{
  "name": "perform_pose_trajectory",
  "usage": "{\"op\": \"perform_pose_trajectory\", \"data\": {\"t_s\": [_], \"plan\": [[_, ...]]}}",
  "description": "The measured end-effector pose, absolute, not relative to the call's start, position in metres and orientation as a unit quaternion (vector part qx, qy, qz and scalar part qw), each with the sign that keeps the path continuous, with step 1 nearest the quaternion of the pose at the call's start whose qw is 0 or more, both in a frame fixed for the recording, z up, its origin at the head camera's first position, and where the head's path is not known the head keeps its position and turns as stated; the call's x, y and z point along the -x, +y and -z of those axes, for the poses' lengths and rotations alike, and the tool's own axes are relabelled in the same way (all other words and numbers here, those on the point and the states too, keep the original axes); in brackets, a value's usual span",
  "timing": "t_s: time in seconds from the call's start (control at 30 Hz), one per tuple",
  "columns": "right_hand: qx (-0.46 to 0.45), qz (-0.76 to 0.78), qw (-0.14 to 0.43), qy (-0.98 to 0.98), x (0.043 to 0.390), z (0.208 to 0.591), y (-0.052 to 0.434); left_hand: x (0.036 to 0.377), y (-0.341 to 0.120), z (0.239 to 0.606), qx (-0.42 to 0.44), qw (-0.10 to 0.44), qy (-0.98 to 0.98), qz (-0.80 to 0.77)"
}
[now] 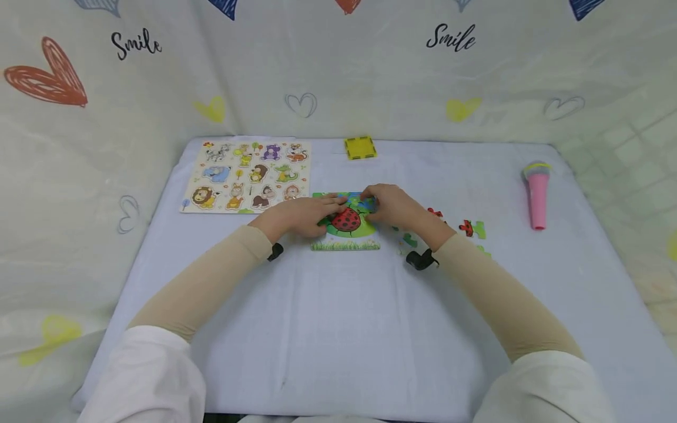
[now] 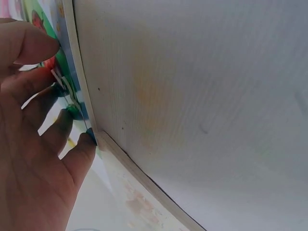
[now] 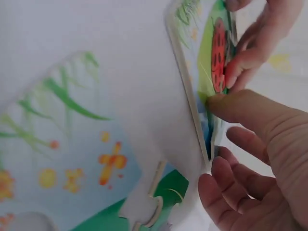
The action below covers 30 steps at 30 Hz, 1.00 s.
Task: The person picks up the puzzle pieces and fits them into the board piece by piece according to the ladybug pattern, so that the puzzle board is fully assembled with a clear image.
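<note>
A ladybug puzzle board (image 1: pixel 346 235) lies flat at the middle of the table. My left hand (image 1: pixel 330 208) rests on its left part, straight fingers pressing on the picture beside the red ladybug (image 1: pixel 346 220). The left wrist view shows those fingertips (image 2: pixel 43 45) touching the board's coloured face (image 2: pixel 72 91). My right hand (image 1: pixel 372 202) is at the board's upper right corner. There its thumb (image 3: pixel 240 108) lies on top and its curled fingers (image 3: pixel 221 185) sit at the edge, pinching a blue puzzle piece (image 3: pixel 208 139). The ladybug (image 3: pixel 219 53) shows just beyond the thumb.
Loose puzzle pieces (image 1: pixel 468 228) lie right of the board and under my right wrist (image 1: pixel 409 239). An animal peg puzzle (image 1: pixel 248 175) lies at the back left, a yellow square (image 1: pixel 360 147) at the back middle, a pink toy microphone (image 1: pixel 537 194) at the right. Cloth walls surround the table.
</note>
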State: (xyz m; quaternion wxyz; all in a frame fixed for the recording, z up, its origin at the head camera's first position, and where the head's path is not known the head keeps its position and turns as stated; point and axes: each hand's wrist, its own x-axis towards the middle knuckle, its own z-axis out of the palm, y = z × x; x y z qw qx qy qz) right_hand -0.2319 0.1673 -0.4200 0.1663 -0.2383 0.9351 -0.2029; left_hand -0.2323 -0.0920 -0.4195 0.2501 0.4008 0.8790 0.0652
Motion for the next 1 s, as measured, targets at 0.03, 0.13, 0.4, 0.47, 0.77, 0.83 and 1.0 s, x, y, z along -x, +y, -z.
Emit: {"op": "perform_pose_trajectory", "data": {"t_s": [0.03,0.13,0.4,0.47,0.77,0.83,1.0], "plan": [[0.231,0.213,0.171,0.934,0.233,0.420,0.168,0.232,-0.092,0.420,-0.403,0.250,0.878,-0.066],[0.237,0.205,0.177,0.933,0.235,0.419,0.167,0.232,-0.091,0.421,-0.407,0.251,0.875,-0.071],[0.236,0.209,0.180,0.932,0.242,0.419,0.165,0.232,-0.093,0.421,-0.398,0.254,0.879,-0.065],[0.243,0.215,0.182,0.928,0.244,0.419,0.165,0.232,-0.093,0.421,-0.397,0.254,0.879,-0.066],[0.243,0.245,0.208,0.915,0.250,0.422,0.172,0.233,-0.093,0.421,-0.400,0.258,0.877,-0.065],[0.232,0.263,0.209,0.913,0.249,0.425,0.174,0.233,-0.093,0.421,-0.400,0.256,0.878,-0.063],[0.232,0.278,0.200,0.910,0.247,0.429,0.175,0.233,-0.092,0.421,-0.398,0.255,0.879,-0.061]]}}
